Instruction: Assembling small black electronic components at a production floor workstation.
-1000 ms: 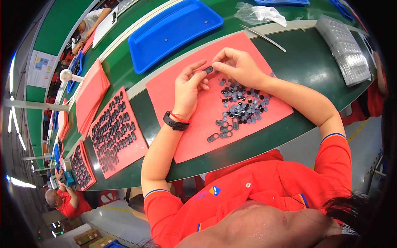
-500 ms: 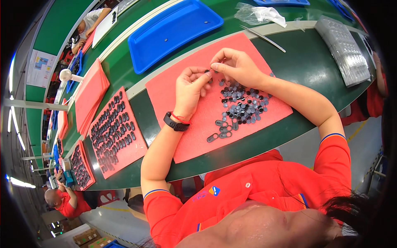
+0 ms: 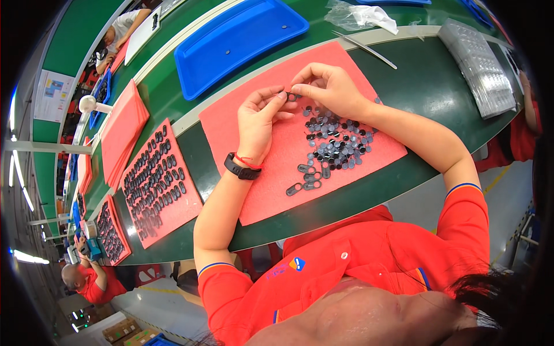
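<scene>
Over the far part of a pink foam sheet (image 3: 254, 196), my left hand (image 3: 258, 118) and my right hand (image 3: 333, 92) meet at the fingertips. Between them they pinch a small black oval piece with a hole (image 3: 292, 97); my fingers cover part of it. Thumb and forefinger are closed on each hand. Below my right hand lies a loose pile of small round black and grey discs (image 3: 340, 144). Several dark oval pieces with holes (image 3: 312, 177) rest on the sheet nearer to me, beside the pile.
A blue tray (image 3: 196, 75) with two discs stands beyond the sheet. Metal tweezers (image 3: 369, 52), a plastic bag (image 3: 358, 14) and stacked clear blister trays (image 3: 476, 66) lie to the right. Left are a foam sheet with rows of black pieces (image 3: 156, 184), stacked pink sheets (image 3: 124, 132) and co-workers.
The oval piece now shows more plainly between my fingertips, its hole visible. My left fingers have straightened a little; both hands stay in nearly the same place.
</scene>
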A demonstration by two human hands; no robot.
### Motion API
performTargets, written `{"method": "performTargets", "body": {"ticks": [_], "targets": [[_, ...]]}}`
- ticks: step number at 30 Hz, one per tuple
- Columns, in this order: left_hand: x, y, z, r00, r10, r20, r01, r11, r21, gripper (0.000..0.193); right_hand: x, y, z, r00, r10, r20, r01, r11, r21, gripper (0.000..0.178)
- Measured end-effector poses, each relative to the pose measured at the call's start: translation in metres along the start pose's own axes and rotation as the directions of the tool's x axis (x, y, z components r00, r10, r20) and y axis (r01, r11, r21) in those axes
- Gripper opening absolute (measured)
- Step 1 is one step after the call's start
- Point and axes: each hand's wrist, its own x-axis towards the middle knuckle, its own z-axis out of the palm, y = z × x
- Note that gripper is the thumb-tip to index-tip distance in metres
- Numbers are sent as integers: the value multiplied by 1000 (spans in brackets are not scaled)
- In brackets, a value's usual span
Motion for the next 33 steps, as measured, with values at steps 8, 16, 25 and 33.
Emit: {"method": "performTargets", "body": {"ticks": [8,16,25,33], "targets": [[0,-1,-2,1000,-14,20,14,999,29,23,2,16,0,980,-197,-8,193,969,-155,13],[0,0,0,997,-16,78,10,997,81,24,1,7,2,972,-231,-43,213,943,-256,9],[-1,1,2,996,-20,89,9,993,119,24,0,10,2,977,-209,-39,193,949,-248,9],[0,-2,1,996,-23,83,13,992,122,21,-1,9,4,985,-158,-70,135,956,-261,13]]}}
